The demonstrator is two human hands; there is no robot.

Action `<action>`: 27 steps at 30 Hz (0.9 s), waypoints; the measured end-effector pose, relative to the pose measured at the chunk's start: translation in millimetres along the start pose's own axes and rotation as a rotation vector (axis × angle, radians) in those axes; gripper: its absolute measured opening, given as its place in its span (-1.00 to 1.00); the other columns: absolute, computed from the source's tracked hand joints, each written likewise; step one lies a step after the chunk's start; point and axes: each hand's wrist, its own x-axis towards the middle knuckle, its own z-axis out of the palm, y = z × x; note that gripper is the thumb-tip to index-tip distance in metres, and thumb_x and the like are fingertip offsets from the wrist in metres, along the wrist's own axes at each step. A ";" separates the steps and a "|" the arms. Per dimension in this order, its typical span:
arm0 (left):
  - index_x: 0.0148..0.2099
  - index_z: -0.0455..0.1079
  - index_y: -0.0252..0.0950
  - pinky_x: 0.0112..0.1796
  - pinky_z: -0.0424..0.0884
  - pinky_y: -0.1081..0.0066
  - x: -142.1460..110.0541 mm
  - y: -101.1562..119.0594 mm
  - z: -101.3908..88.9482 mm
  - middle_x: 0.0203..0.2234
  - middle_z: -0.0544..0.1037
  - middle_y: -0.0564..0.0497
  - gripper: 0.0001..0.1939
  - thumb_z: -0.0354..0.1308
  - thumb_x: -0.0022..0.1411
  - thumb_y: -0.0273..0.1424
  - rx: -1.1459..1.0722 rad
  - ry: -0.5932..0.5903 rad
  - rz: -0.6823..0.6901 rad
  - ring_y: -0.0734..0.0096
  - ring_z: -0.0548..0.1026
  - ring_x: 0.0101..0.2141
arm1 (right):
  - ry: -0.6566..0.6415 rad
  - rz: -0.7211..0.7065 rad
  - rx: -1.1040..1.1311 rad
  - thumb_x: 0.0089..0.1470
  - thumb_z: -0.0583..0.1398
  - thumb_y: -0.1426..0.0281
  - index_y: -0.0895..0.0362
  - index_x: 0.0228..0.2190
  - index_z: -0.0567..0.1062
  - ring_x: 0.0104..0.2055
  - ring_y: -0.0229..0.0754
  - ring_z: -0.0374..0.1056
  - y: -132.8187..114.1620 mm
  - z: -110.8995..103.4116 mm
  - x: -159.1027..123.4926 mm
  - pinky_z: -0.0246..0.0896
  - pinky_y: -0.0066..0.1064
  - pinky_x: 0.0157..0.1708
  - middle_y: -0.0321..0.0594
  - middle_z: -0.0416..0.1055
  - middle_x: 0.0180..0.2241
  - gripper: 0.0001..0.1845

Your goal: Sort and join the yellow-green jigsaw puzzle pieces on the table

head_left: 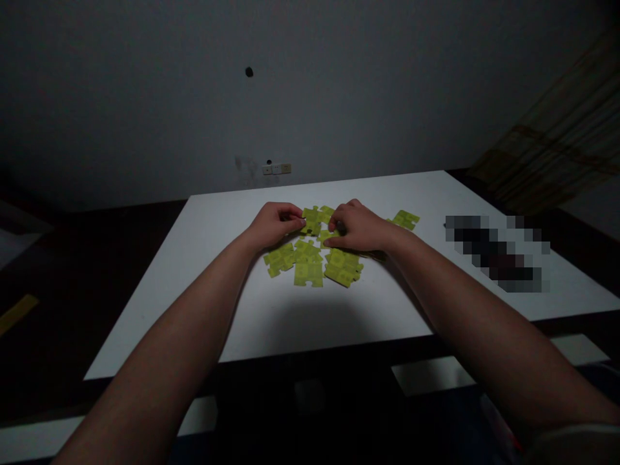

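My left hand [277,225] pinches the left edge of a yellow-green puzzle piece [311,221], thumb and fingers closed on it. My right hand [359,226] has curled fingers, with its thumb and fingertips on another yellow-green puzzle piece [325,237] to the right of the first. Part of that piece is hidden under the hand. Closer to me lie more loose pieces: a left piece [279,259], a middle piece [309,272] and a right piece [343,268], some overlapping. One piece [405,219] sits beyond my right wrist.
All the pieces lie on a white table [232,336]. Toward its right side is a dark, pixelated object [496,255]. Behind the table stands a grey wall with a row of sockets [276,169]. A patterned curtain [547,142] hangs at the right.
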 end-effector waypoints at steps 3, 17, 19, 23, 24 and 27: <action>-0.23 0.68 -0.29 -0.17 0.58 0.17 -0.9 2.1 0.0 -0.35 0.69 -0.10 -0.64 0.60 -0.01 -0.19 0.009 0.010 -0.007 0.24 0.61 -0.30 | -0.003 -0.002 0.066 0.11 0.50 0.14 0.00 -0.19 0.66 0.05 0.24 0.40 -3.1 1.2 -1.7 0.33 -0.03 0.01 -0.06 0.59 -0.23 -0.70; -0.23 0.66 -0.28 -0.15 0.56 0.18 -1.1 3.9 -0.5 -0.35 0.69 -0.07 -0.72 0.53 0.04 -0.24 0.056 0.039 0.003 0.23 0.60 -0.31 | -0.008 0.013 0.046 0.03 0.54 0.01 0.02 -0.14 0.65 0.12 0.33 0.37 -3.9 0.3 -4.4 0.37 0.13 0.10 0.02 0.59 -0.10 -0.53; -0.21 0.68 -0.27 -0.12 0.56 0.16 0.3 3.1 -1.6 -0.32 0.70 -0.08 -0.78 0.47 0.10 -0.29 0.083 0.047 0.014 0.21 0.60 -0.28 | 0.006 0.021 0.064 0.05 0.53 0.04 0.02 -0.12 0.63 0.12 0.31 0.37 -5.1 1.0 -5.4 0.38 0.10 0.09 0.01 0.57 -0.12 -0.53; -0.16 0.72 -0.24 0.05 0.56 0.10 4.2 1.9 -4.7 -0.17 0.73 -0.12 -0.81 0.32 0.21 -0.37 0.191 0.087 0.082 0.14 0.64 -0.12 | 0.028 0.012 0.076 0.12 0.49 0.11 0.02 -0.08 0.59 0.10 0.26 0.38 -7.5 0.3 -6.3 0.39 0.01 0.07 -0.04 0.54 -0.15 -0.59; -0.12 0.73 -0.23 0.10 0.55 0.09 4.9 1.2 -5.2 -0.11 0.73 -0.13 -0.78 0.28 0.25 -0.38 0.213 0.105 0.107 0.13 0.63 -0.07 | 0.030 0.006 0.076 0.14 0.47 0.12 0.02 -0.08 0.58 0.10 0.25 0.38 -7.7 0.1 -6.1 0.38 0.00 0.06 -0.04 0.54 -0.14 -0.60; 0.03 0.72 -0.22 0.11 0.55 0.10 5.7 -2.3 -5.5 0.04 0.70 -0.15 -0.68 0.20 0.35 -0.35 0.223 0.146 0.148 0.13 0.63 -0.01 | 0.048 -0.009 0.057 0.16 0.45 0.14 0.03 -0.09 0.56 0.12 0.28 0.37 -7.0 -0.2 -4.8 0.37 0.00 0.06 -0.02 0.55 -0.11 -0.63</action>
